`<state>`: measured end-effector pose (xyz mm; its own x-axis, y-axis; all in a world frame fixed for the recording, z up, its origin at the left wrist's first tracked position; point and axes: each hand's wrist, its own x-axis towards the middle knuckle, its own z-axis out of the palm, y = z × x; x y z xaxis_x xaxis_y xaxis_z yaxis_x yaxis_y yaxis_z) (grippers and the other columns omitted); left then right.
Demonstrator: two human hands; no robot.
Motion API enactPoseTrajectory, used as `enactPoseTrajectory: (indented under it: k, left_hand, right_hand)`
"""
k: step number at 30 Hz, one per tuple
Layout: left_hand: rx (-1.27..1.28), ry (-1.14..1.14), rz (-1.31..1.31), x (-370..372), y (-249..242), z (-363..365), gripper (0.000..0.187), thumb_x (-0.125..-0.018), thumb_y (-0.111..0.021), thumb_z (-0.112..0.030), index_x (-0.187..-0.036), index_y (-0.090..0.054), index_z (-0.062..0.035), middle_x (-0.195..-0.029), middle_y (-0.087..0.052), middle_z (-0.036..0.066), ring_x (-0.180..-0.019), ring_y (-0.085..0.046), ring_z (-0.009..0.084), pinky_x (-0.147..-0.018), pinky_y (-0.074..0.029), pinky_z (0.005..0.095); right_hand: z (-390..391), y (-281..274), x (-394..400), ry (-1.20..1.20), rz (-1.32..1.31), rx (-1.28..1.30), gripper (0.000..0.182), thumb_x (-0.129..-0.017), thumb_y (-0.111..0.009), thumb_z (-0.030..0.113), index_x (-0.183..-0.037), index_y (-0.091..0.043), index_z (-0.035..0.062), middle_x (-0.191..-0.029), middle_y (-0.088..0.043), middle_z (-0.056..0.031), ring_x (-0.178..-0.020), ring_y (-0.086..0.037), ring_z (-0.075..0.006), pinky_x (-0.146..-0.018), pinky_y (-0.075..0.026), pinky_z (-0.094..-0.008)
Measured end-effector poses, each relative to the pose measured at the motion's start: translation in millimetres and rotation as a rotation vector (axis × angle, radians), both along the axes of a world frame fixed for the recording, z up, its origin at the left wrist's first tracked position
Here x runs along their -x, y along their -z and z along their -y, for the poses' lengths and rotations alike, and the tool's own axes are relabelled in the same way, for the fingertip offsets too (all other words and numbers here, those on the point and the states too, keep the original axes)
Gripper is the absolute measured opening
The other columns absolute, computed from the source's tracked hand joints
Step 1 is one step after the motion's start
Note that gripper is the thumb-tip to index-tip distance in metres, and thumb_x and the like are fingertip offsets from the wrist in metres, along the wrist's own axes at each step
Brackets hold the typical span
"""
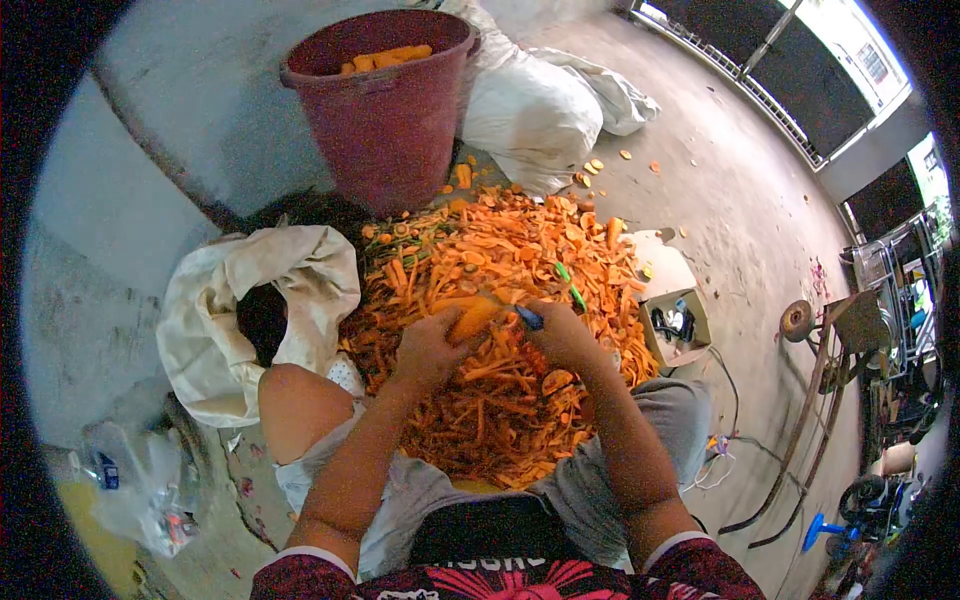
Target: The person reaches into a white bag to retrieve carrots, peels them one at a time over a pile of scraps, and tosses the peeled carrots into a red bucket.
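Note:
My left hand [430,348] is wrapped round a thick orange carrot [476,318], held tilted over the pile. Closed on a blue-handled tool [529,317], my right hand [566,336] is close beside the carrot; the tool's working end is hard to make out. Under both hands, between my legs, spreads a large heap of orange carrot peelings [500,245] with round slices mixed in. A green-handled tool [571,284] lies on the heap just beyond my right hand.
A dark red bin [385,125] with carrots inside stands behind the heap, beside white sacks [530,115]. A rolled-open cream sack [200,330] is at my left. To the right are a cardboard box [690,325], cables and a hand truck [815,400].

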<state>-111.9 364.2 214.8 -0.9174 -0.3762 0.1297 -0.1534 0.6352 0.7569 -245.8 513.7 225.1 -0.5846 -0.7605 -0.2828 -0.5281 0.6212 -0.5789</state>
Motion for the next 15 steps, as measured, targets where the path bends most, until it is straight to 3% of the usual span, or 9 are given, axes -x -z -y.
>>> enactPoseTrajectory:
  k: [7, 10, 13, 15]
  left_hand:
    - [0.015, 0.042, 0.058, -3, 9, 2, 0.040, -0.068, -0.057, -0.035, -0.095, -0.052, -0.0052, -0.076, -0.057, 0.014, -0.069, -0.056, 0.0274, -0.059, -0.044, 0.0349]
    - [-0.263, 0.105, -0.115, -9, 0, -1, 0.034, -0.071, -0.057, -0.030, -0.093, -0.053, -0.0038, -0.072, -0.057, 0.010, -0.065, -0.056, 0.0211, -0.061, -0.043, 0.0308]
    - [-1.067, 0.162, -0.359, -18, -2, 13, 0.030, -0.075, -0.054, -0.024, -0.097, -0.050, -0.0034, -0.076, -0.054, 0.004, -0.072, -0.052, 0.0140, -0.066, -0.041, 0.0265]
    - [-1.138, -0.045, -0.399, -10, 5, 20, 0.029, -0.077, -0.052, -0.022, -0.099, -0.048, -0.0037, -0.081, -0.051, 0.003, -0.077, -0.050, 0.0128, -0.068, -0.040, 0.0259]
  right_hand:
    - [0, 3, -1, 0.003, 0.045, -0.050, 0.013, -0.063, -0.050, 0.009, -0.074, -0.049, 0.0008, -0.058, -0.049, -0.0157, -0.055, -0.048, -0.0270, -0.053, -0.037, -0.0359]
    - [-9, 26, 12, -0.025, 0.014, -0.228, 0.013, -0.066, -0.050, 0.011, -0.073, -0.051, 0.0007, -0.060, -0.051, -0.0169, -0.057, -0.051, -0.0262, -0.053, -0.038, -0.0365]
    - [-13, 50, 17, -0.068, -0.011, -0.243, 0.015, -0.069, -0.051, 0.015, -0.073, -0.053, 0.0004, -0.063, -0.054, -0.0172, -0.059, -0.054, -0.0247, -0.054, -0.039, -0.0363]
    - [-21, 102, 30, -0.079, 0.136, -0.132, 0.018, -0.072, -0.052, 0.019, -0.077, -0.055, 0.0024, -0.066, -0.056, -0.0133, -0.061, -0.055, -0.0215, -0.056, -0.040, -0.0355]
